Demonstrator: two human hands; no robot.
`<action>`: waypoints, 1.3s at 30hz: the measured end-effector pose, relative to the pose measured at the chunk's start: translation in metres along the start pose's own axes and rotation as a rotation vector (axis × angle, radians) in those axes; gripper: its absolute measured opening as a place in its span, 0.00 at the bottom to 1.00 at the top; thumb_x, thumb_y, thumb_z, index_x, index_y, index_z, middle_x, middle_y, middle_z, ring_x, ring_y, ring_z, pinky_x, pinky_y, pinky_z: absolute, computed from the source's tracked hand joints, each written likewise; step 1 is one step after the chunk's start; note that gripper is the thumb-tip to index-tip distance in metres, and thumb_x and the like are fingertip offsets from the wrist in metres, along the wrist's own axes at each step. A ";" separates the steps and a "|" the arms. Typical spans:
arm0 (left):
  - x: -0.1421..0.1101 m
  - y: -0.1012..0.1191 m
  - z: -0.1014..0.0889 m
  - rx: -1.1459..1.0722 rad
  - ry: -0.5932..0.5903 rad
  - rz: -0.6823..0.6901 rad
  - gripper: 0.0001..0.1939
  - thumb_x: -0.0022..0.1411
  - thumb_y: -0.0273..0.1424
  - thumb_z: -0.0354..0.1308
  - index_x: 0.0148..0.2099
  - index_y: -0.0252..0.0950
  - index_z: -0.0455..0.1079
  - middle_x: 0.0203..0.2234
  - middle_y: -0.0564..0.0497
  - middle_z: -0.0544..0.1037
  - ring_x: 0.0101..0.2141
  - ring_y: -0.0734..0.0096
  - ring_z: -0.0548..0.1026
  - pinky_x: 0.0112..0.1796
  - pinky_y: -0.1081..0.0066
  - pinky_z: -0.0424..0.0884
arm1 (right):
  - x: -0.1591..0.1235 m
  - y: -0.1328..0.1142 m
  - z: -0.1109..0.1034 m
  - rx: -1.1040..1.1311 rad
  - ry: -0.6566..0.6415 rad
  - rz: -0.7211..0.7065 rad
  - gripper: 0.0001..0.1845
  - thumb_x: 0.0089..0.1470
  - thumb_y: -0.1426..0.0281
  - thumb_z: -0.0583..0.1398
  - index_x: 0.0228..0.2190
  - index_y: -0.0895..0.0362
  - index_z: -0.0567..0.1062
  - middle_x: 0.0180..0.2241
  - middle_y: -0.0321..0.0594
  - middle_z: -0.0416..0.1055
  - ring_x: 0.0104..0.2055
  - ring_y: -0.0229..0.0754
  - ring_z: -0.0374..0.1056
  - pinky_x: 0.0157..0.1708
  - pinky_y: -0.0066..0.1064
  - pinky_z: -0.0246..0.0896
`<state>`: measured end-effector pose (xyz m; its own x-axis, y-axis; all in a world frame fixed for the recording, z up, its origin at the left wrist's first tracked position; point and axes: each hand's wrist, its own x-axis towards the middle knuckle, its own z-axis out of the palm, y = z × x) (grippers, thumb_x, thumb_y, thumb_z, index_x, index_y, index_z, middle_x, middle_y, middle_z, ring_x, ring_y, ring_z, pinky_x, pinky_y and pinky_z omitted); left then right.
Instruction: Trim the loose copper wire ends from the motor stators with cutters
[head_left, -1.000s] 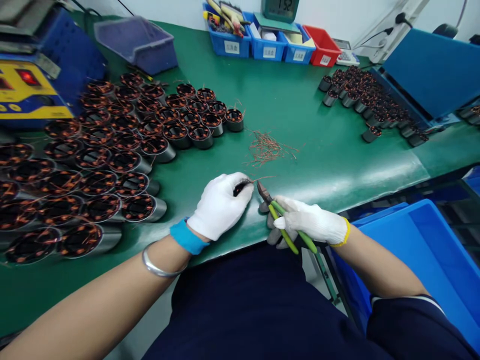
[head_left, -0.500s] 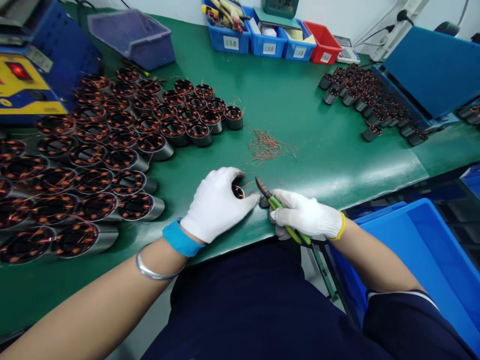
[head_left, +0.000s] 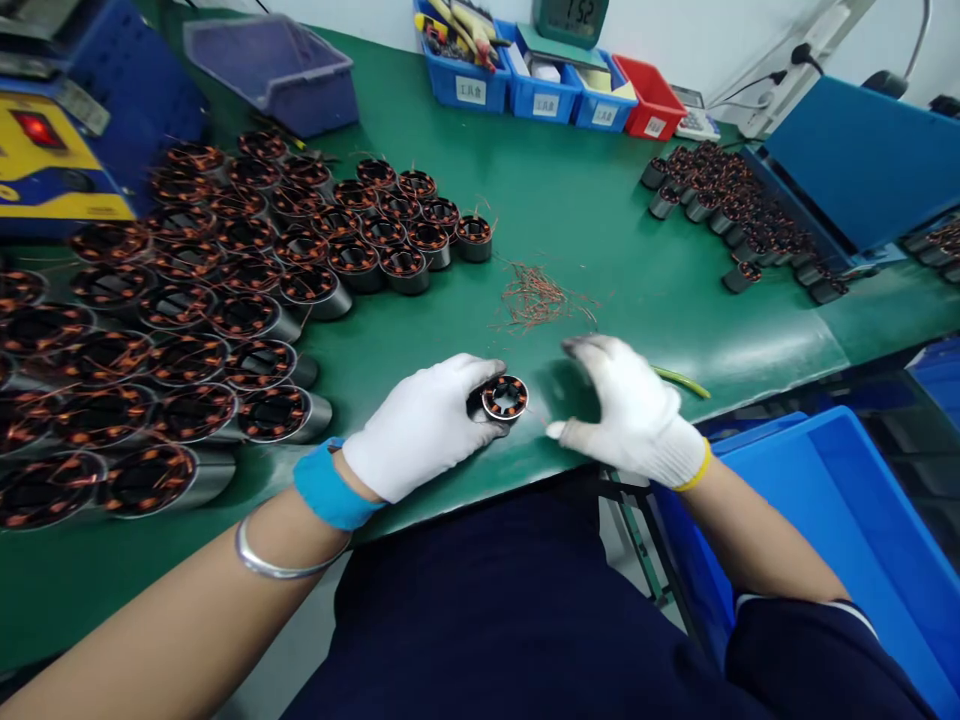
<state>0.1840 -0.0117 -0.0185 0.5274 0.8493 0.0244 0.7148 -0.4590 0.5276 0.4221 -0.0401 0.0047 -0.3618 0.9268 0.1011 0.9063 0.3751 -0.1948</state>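
Note:
Gloved in white, my left hand [head_left: 435, 425] is closed around a small motor stator [head_left: 505, 398] near the table's front edge. The stator has a metal ring shell with copper windings, and its open end faces up. To its right, my right hand [head_left: 630, 405], also gloved, is open with thumb and fingers spread and nothing visible between them. A green handle of the cutting pliers [head_left: 681, 381] shows on the table beyond my right hand, which hides the rest of the tool. A loose pile of copper wire clippings [head_left: 534, 296] lies behind the stator.
Many wound stators [head_left: 300, 285] stand in rows at left, beside a blue-yellow machine [head_left: 64, 150] and a purple bin [head_left: 311, 95]. Smaller stators [head_left: 705, 190] cluster at right by a blue metal box [head_left: 862, 150]. Labelled tool bins [head_left: 471, 92] line the back. A blue crate [head_left: 840, 500] sits below right.
My right hand has let go of the green-handled pliers, now lying to the right, and has opened. The stator in my left hand has come into fuller view, slightly right and nearer.

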 end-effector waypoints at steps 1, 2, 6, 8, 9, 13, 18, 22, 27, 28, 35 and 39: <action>0.000 0.000 0.000 -0.038 0.003 0.022 0.19 0.58 0.39 0.57 0.51 0.38 0.71 0.45 0.48 0.77 0.43 0.61 0.76 0.44 0.67 0.69 | 0.004 -0.008 0.005 0.091 -0.016 -0.051 0.48 0.42 0.49 0.65 0.58 0.62 0.62 0.57 0.53 0.64 0.58 0.55 0.62 0.58 0.44 0.58; 0.000 0.000 -0.001 -0.073 0.000 0.035 0.16 0.59 0.39 0.56 0.48 0.39 0.72 0.43 0.49 0.78 0.42 0.64 0.76 0.43 0.69 0.69 | 0.007 -0.015 0.011 0.160 -0.042 -0.088 0.47 0.42 0.51 0.66 0.59 0.61 0.62 0.57 0.51 0.65 0.57 0.54 0.63 0.57 0.43 0.59; 0.000 0.005 -0.007 0.002 -0.038 -0.097 0.15 0.59 0.44 0.55 0.34 0.38 0.70 0.30 0.51 0.76 0.30 0.66 0.74 0.31 0.69 0.65 | 0.014 -0.029 0.032 0.265 -0.033 -0.147 0.44 0.42 0.58 0.66 0.57 0.62 0.64 0.53 0.50 0.68 0.54 0.53 0.65 0.55 0.43 0.61; 0.001 0.009 -0.012 0.059 -0.094 -0.155 0.16 0.57 0.45 0.56 0.30 0.38 0.67 0.24 0.51 0.74 0.25 0.67 0.70 0.27 0.69 0.61 | 0.014 -0.028 0.041 0.285 0.059 -0.144 0.38 0.44 0.59 0.65 0.54 0.62 0.67 0.49 0.50 0.71 0.51 0.52 0.66 0.53 0.44 0.62; 0.001 0.011 -0.015 0.039 -0.138 -0.157 0.15 0.56 0.45 0.57 0.29 0.38 0.66 0.23 0.53 0.73 0.24 0.68 0.69 0.26 0.69 0.60 | 0.014 -0.027 0.044 0.298 0.097 -0.144 0.34 0.45 0.59 0.64 0.52 0.62 0.69 0.46 0.49 0.72 0.48 0.51 0.67 0.51 0.44 0.63; 0.000 0.015 -0.019 -0.192 -0.243 -0.160 0.16 0.51 0.45 0.62 0.28 0.39 0.65 0.20 0.57 0.70 0.22 0.72 0.66 0.24 0.71 0.58 | 0.012 -0.027 0.049 0.342 0.132 -0.158 0.25 0.47 0.58 0.62 0.44 0.61 0.71 0.40 0.47 0.73 0.43 0.51 0.68 0.47 0.44 0.64; 0.000 0.007 -0.020 -0.718 0.056 -0.304 0.16 0.59 0.40 0.58 0.23 0.37 0.63 0.17 0.56 0.66 0.18 0.76 0.63 0.21 0.72 0.59 | 0.007 -0.025 0.051 0.443 0.207 -0.140 0.25 0.45 0.64 0.62 0.45 0.59 0.68 0.45 0.49 0.72 0.47 0.50 0.69 0.48 0.42 0.65; 0.000 -0.006 -0.026 -0.887 0.557 -0.361 0.17 0.65 0.43 0.50 0.27 0.38 0.60 0.19 0.56 0.67 0.19 0.77 0.63 0.19 0.74 0.60 | 0.003 -0.023 0.051 0.456 0.299 -0.203 0.25 0.46 0.63 0.61 0.46 0.57 0.66 0.46 0.50 0.72 0.50 0.50 0.69 0.50 0.45 0.65; -0.007 0.001 -0.011 -0.892 0.039 -0.208 0.22 0.66 0.49 0.48 0.41 0.36 0.71 0.31 0.48 0.76 0.28 0.69 0.73 0.29 0.68 0.71 | 0.001 -0.026 0.043 0.397 0.368 -0.321 0.34 0.52 0.61 0.58 0.57 0.57 0.57 0.50 0.52 0.70 0.53 0.51 0.67 0.53 0.46 0.64; -0.008 0.005 -0.007 -0.917 -0.056 -0.184 0.23 0.67 0.49 0.46 0.46 0.37 0.70 0.37 0.46 0.78 0.34 0.65 0.75 0.35 0.66 0.73 | 0.000 -0.027 0.042 0.379 0.382 -0.337 0.35 0.53 0.63 0.58 0.59 0.57 0.54 0.51 0.52 0.69 0.54 0.50 0.66 0.52 0.46 0.65; -0.005 0.013 -0.010 -1.005 -0.211 -0.141 0.19 0.59 0.36 0.56 0.52 0.39 0.72 0.51 0.46 0.76 0.53 0.57 0.72 0.54 0.62 0.69 | -0.009 -0.022 0.043 0.349 0.335 -0.336 0.29 0.53 0.64 0.60 0.55 0.54 0.60 0.55 0.53 0.64 0.57 0.51 0.64 0.54 0.46 0.66; -0.006 0.014 -0.016 -0.865 -0.068 -0.208 0.14 0.56 0.36 0.61 0.43 0.36 0.75 0.41 0.47 0.80 0.43 0.60 0.77 0.45 0.65 0.73 | -0.010 -0.017 0.044 0.339 0.310 -0.387 0.24 0.52 0.66 0.61 0.51 0.54 0.66 0.53 0.53 0.67 0.57 0.50 0.66 0.52 0.44 0.68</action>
<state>0.1837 -0.0193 0.0023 0.4714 0.8635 -0.1792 0.2165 0.0837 0.9727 0.4004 -0.0548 -0.0355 -0.5249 0.6914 0.4965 0.5831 0.7170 -0.3820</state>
